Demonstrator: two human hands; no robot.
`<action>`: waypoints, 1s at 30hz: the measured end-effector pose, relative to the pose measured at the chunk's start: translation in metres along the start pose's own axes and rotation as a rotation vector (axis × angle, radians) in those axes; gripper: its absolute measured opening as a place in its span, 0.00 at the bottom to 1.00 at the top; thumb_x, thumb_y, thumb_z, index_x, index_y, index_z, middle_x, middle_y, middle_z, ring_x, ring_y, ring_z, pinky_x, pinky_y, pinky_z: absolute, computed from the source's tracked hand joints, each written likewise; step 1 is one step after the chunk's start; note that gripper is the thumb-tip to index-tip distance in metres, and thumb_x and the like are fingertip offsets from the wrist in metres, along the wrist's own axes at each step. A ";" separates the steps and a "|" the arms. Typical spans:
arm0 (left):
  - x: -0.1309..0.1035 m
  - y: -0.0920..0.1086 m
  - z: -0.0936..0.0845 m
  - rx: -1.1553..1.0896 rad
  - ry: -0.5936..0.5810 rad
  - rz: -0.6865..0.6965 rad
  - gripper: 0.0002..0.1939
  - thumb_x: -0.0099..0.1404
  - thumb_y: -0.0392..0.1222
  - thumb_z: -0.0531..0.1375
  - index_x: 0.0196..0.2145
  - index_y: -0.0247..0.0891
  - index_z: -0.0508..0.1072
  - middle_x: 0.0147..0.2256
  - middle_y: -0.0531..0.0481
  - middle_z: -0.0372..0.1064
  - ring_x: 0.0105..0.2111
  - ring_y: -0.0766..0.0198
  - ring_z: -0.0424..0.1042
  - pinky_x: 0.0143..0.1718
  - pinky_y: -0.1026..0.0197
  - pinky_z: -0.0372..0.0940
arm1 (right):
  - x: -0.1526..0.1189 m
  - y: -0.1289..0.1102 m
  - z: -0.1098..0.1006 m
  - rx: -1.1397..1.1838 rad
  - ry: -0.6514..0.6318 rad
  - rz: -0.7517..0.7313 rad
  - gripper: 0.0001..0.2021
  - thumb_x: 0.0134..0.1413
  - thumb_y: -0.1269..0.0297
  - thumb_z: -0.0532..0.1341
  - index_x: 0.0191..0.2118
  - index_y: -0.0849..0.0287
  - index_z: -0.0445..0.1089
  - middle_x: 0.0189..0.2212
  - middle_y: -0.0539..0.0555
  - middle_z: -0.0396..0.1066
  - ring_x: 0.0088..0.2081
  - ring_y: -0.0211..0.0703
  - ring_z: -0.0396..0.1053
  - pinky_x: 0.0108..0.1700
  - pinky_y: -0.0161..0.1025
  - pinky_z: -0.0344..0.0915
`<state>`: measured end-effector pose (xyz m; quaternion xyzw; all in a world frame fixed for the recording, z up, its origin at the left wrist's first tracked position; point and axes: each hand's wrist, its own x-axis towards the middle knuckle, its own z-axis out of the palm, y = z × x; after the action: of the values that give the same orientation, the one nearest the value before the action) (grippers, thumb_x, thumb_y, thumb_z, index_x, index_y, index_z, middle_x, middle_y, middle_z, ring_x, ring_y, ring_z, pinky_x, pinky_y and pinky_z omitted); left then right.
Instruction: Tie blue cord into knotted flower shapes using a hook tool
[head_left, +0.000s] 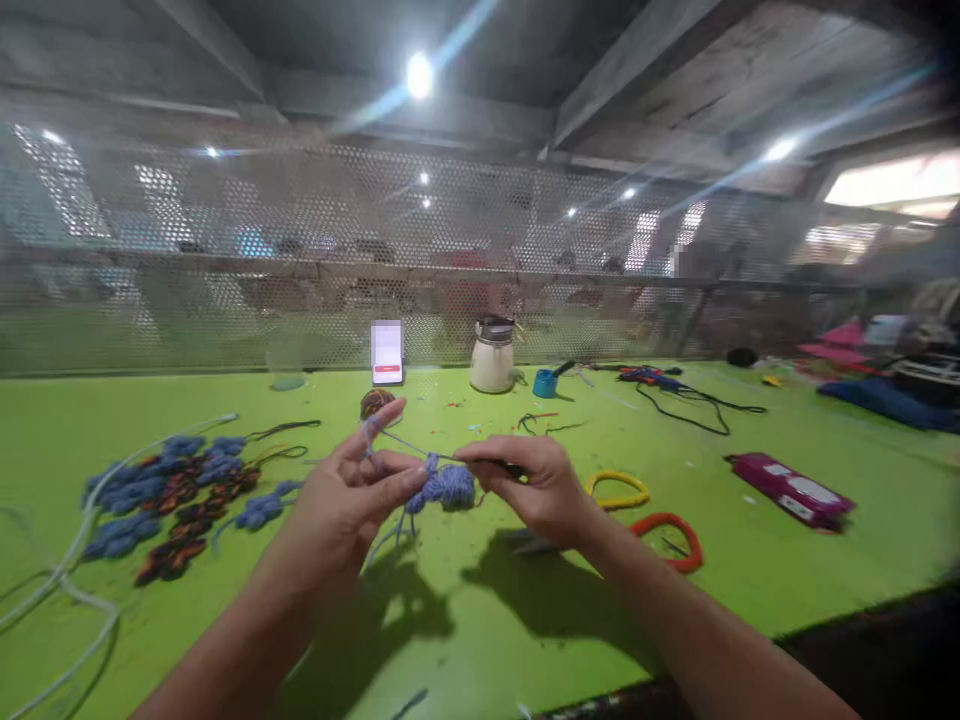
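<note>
A small blue-purple crochet piece (pixel 450 487) is held between my two hands above the table. My left hand (pixel 360 490) pinches its left side between thumb and a finger, with the index finger raised and blue yarn running over it. My right hand (pixel 532 480) is closed on a thin crochet hook (pixel 466 459), whose tip reaches the top of the piece. Loose yarn ends hang below the piece.
Blue and dark orange crochet pieces (pixel 187 490) lie left beside a white cable (pixel 82 520). Scissors with yellow and red handles (pixel 686 545) lie near my right wrist. Behind stand a phone (pixel 388 352), a kettle (pixel 492 362) and a blue pot (pixel 545 382). A magenta pack (pixel 787 488) lies right.
</note>
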<state>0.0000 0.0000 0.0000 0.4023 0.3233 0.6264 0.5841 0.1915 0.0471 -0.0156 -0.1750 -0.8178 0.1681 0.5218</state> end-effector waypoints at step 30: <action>0.008 -0.011 -0.004 0.102 -0.052 0.011 0.18 0.47 0.32 0.70 0.39 0.37 0.78 0.24 0.53 0.73 0.26 0.70 0.70 0.32 0.67 0.64 | -0.008 0.002 0.022 0.892 0.005 0.733 0.09 0.47 0.63 0.68 0.35 0.61 0.75 0.17 0.47 0.63 0.18 0.29 0.54 0.19 0.30 0.45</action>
<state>0.0019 0.0091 -0.0101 0.4494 0.3373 0.6016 0.5677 0.1751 0.0435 -0.0321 -0.2103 -0.5526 0.6659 0.4550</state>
